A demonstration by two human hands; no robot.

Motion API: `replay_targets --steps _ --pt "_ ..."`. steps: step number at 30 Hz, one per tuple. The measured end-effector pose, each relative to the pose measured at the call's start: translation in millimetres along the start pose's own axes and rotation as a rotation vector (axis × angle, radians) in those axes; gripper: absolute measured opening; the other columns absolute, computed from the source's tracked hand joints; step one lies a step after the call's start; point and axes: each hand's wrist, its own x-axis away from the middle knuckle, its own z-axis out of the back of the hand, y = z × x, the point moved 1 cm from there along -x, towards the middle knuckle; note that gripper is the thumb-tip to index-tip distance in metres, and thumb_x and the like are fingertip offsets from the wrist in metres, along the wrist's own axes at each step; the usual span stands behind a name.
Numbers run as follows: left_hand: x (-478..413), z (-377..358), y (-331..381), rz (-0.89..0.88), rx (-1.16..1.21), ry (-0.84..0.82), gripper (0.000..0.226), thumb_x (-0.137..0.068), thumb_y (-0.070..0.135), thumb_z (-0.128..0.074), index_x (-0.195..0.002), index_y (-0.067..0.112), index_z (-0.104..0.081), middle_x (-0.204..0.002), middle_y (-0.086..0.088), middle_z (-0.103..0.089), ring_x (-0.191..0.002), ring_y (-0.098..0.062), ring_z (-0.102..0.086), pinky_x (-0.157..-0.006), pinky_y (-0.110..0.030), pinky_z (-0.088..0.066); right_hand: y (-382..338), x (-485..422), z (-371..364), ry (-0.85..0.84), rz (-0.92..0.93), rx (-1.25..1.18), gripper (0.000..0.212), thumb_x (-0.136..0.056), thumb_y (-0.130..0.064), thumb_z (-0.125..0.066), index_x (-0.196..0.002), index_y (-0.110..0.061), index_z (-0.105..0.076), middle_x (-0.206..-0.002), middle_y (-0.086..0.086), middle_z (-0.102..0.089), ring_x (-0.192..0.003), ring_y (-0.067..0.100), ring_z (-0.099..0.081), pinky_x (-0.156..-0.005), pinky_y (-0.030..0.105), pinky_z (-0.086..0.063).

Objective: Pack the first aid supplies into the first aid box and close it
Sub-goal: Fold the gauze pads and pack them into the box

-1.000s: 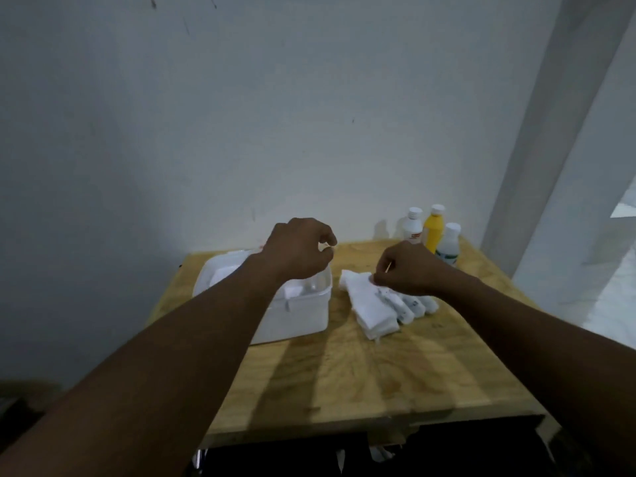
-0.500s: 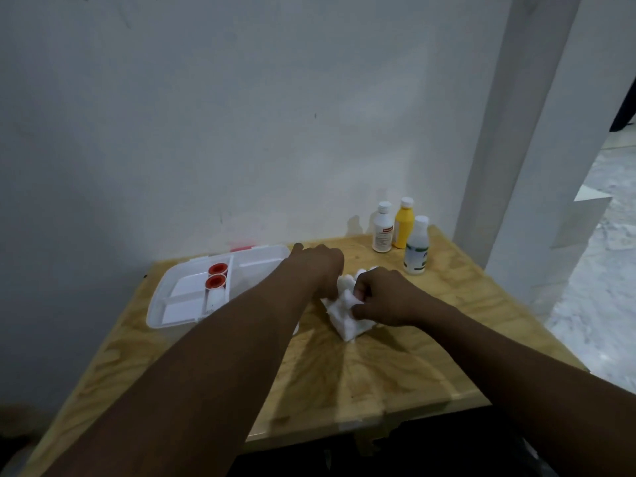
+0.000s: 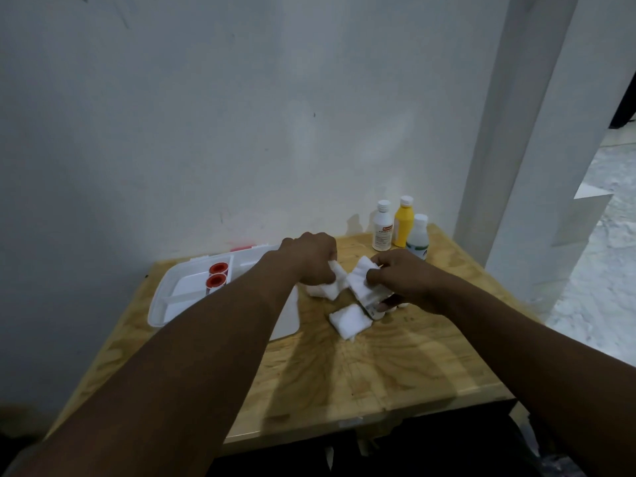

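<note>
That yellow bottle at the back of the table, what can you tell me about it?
The yellow bottle looks like opaque plastic with a white cap. It stands upright on the wooden table at its far right corner, near the wall, between a white labelled bottle and a clear bottle standing close beside it; whether they touch it is unclear. Nobody is holding it.

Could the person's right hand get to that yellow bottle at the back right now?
Probably not at once: the right hand is gripping white gauze packs, so it must let go first. The yellow bottle stands close beyond it, with little in the way.
</note>
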Motion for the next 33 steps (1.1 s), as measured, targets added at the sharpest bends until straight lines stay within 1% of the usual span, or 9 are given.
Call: replay_targets --steps 3,9,14,20,23,26,28,30,33 --pt "1.3 4.5 -2.9 -0.008 0.064 0.043 0.033 -0.087 0.030 -0.065 -0.120 0.029 -0.060 -0.127 0.002 -0.059 -0.102 -0.020 -0.054 -0.083 -0.035 -0.038 -4.4 2.9 -0.9 -0.025 -0.037 -0.107 0.024 -0.087 -0.002 -0.056 -0.109 0.006 -0.060 -0.102 0.023 -0.060 -0.079 0.031 -0.064 -0.065 0.040 -0.062" --pt "7.3 18.5 -17.4 -0.009 0.228 0.145 0.033 -0.087 0.039 -0.066 -0.118 0.028 -0.066 -0.124 -0.001 -0.064 -0.108 -0.025 -0.060 -0.096 -0.045 -0.050 -14.8 1.6 -1.9 -0.036 -0.025 -0.204 0.033 -0.087 0.006 -0.055 -0.118 -0.003 -0.055 -0.101 0.025 -0.063 -0.073 0.031 -0.069 -0.059 0.038 -0.059" --pt "21.5 38.4 -37.7 0.023 0.405 0.254 0.025 -0.083 0.022 -0.067 -0.108 0.022 -0.071 -0.099 0.001 -0.065 -0.086 -0.016 -0.061 -0.065 -0.021 -0.045 -30.6 -4.3 -6.7 -0.020 0.006 -0.248 0.036 -0.084 0.007 -0.058 -0.117 -0.008 -0.058 -0.102 0.022 -0.063 -0.083 0.032 -0.066 -0.064 0.039 -0.059" --pt "51.9 64.7 -82.3 0.123 0.482 0.346 0.018 -0.084 0.020 -0.069 -0.102 0.020 -0.071 -0.090 0.007 -0.065 -0.081 -0.006 -0.060 -0.062 -0.021 -0.045 -65.2 -11.1 -31.0 0.020 0.083 -0.235 0.030 -0.082 0.003 -0.061 -0.112 -0.002 -0.063 -0.106 0.022 -0.063 -0.094 0.035 -0.065 -0.072 0.042 -0.061" --pt "72.5 70.8 -113.6 0.189 0.507 0.404 0.017 -0.085 0.018 -0.071 -0.101 0.020 -0.075 -0.079 0.017 -0.061 -0.074 -0.001 -0.055 -0.062 -0.020 -0.042 -89.8 -12.5 -56.2 0.027 0.175 -0.166 0.023 -0.083 -0.001 -0.060 -0.101 -0.011 -0.069 -0.094 0.012 -0.066 -0.085 0.028 -0.065 -0.066 0.032 -0.058" --pt "95.4 70.5 -147.6 0.279 0.559 0.445 0.018 -0.081 0.018 -0.077 -0.099 0.017 -0.078 -0.075 0.013 -0.063 -0.072 -0.008 -0.057 -0.069 -0.025 -0.043 -115.5 -9.4 -87.7 0.029 0.296 -0.049 0.019 -0.084 -0.003 -0.062 -0.099 -0.010 -0.070 -0.088 0.004 -0.066 -0.075 0.015 -0.060 -0.051 0.017 -0.049" --pt "109.4 67.0 -168.1 0.333 0.633 0.451 0.019 -0.078 0.018 -0.082 -0.096 0.015 -0.080 -0.073 0.006 -0.067 -0.074 -0.017 -0.061 -0.073 -0.027 -0.044 -128.2 -7.8 -112.1 0.004 0.357 0.000 0.015 -0.082 -0.004 -0.066 -0.095 -0.010 -0.070 -0.094 0.008 -0.069 -0.081 0.018 -0.063 -0.061 0.022 -0.055" --pt "121.0 62.0 -183.7 0.359 0.681 0.453 0.018 -0.075 0.016 -0.084 -0.092 0.014 -0.080 -0.071 -0.001 -0.070 -0.068 -0.018 -0.063 -0.069 -0.026 -0.045 -136.8 -5.7 -137.2 -0.018 0.398 0.050 0.013 -0.079 -0.005 -0.070 -0.089 -0.012 -0.068 -0.097 0.010 -0.071 -0.088 0.025 -0.066 -0.077 0.037 -0.058" --pt "131.4 53.0 -198.1 0.369 0.715 0.450 0.016 -0.074 0.012 -0.084 -0.089 0.013 -0.079 -0.071 -0.007 -0.074 -0.063 -0.018 -0.065 -0.061 -0.024 -0.046 -143.1 -3.5 -170.6 -0.038 0.469 0.170 0.019 -0.074 -0.007 -0.077 -0.085 -0.015 -0.064 -0.092 0.008 -0.070 -0.083 0.025 -0.068 -0.072 0.039 -0.061"
